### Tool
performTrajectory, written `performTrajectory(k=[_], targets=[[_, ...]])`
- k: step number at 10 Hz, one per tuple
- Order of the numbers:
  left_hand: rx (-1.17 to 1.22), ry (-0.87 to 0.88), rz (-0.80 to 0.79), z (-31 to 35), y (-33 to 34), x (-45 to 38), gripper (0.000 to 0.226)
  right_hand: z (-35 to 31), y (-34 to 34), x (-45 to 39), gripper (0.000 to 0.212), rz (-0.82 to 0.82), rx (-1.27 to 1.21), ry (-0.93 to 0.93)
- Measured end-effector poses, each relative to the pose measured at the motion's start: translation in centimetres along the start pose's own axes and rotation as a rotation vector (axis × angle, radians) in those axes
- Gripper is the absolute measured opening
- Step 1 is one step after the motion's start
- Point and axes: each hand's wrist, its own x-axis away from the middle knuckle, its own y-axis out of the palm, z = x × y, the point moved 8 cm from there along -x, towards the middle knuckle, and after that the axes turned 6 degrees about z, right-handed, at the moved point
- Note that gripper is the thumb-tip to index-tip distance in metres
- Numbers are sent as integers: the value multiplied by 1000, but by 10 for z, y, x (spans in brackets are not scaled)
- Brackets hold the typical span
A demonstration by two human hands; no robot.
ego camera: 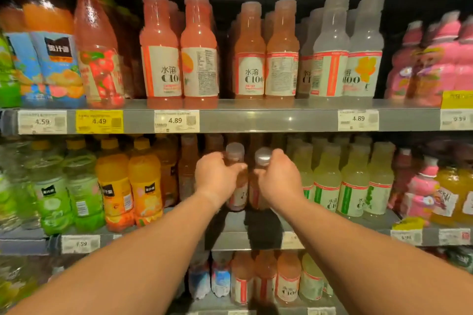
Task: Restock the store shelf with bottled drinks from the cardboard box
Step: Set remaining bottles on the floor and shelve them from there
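Observation:
Both my arms reach into the middle shelf. My left hand grips the neck of a pinkish-orange bottle with a clear cap. My right hand grips a second bottle of the same kind right beside it. The two bottles stand upright, side by side, in a gap between orange juice bottles on the left and pale green bottles on the right. More pinkish bottles stand dimly behind them. The cardboard box is out of view.
The top shelf holds rows of pink, orange and clear bottles above price tags. Pink character bottles stand at the right. A lower shelf shows several more bottles. Bare shelf lies in front of the two held bottles.

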Motion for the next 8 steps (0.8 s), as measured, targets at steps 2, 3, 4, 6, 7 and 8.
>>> performTrajectory(k=[2,3,4,6,7,8], targets=[[-489,87,-200,9,33,-36,30,-15,51,-50,25,-316,445,-119],[-644,138,-285,10,51,-39,29,1,71,-73,32,-391,442,-53],[-695,125,-291,14,59,-42,25,18,78,-82,32,-391,452,-21],[-619,130,-209,15,63,-49,15,5,61,-95,25,-11,315,-105],[-546,209,-78,29,55,-52,13,5,61,-93,24,-33,278,-82],[-601,167,-204,18,59,-47,18,9,58,-87,29,-128,303,-52]])
